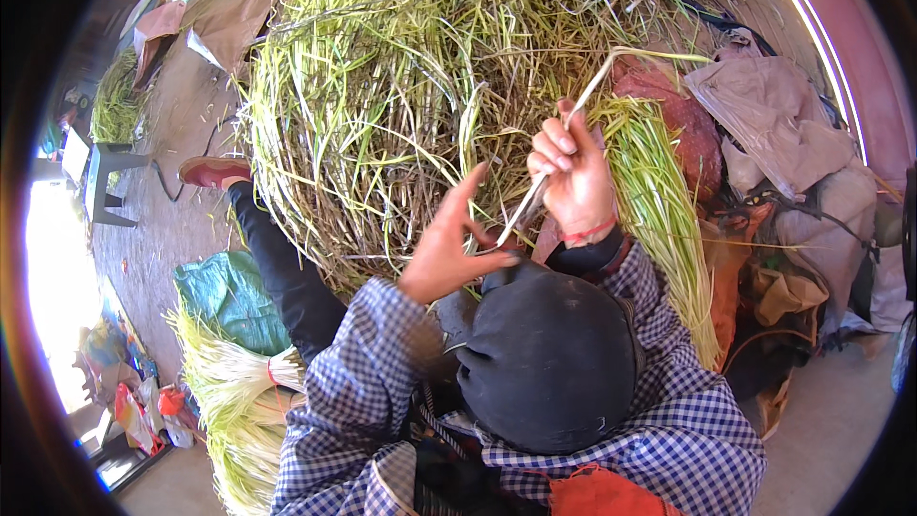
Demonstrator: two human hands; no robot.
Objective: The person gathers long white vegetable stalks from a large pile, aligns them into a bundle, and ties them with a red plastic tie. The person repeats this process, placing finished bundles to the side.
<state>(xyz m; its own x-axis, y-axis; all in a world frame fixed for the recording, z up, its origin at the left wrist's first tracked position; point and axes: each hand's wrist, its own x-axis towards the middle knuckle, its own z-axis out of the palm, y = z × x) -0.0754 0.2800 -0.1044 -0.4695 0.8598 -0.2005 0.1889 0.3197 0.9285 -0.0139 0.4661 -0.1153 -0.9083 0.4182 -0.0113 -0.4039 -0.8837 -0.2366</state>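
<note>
My right hand (577, 172) is raised and holds a long pale stalk (592, 86) between curled fingers and palm. The stalk's upper part bends over to the right; its lower part slants down towards my left hand (451, 244). That hand has its thumb and fingers spread around the stalk's lower end, without a visible grip on it. Behind both hands lies a large heap of long green and yellowish leafy stalks (372, 122), brown towards its lower side. A sorted bunch of cleaner stalks (659, 208) lies to the right of my right hand.
Bundles of pale stalks (247, 373), one tied with red string, lie at lower left by a green plastic sheet (233, 297). A grey stool (114, 179) stands at far left. Sacks and bags (781, 115) crowd the right. A rounded black cloth-covered form (551, 365) fills the lower middle.
</note>
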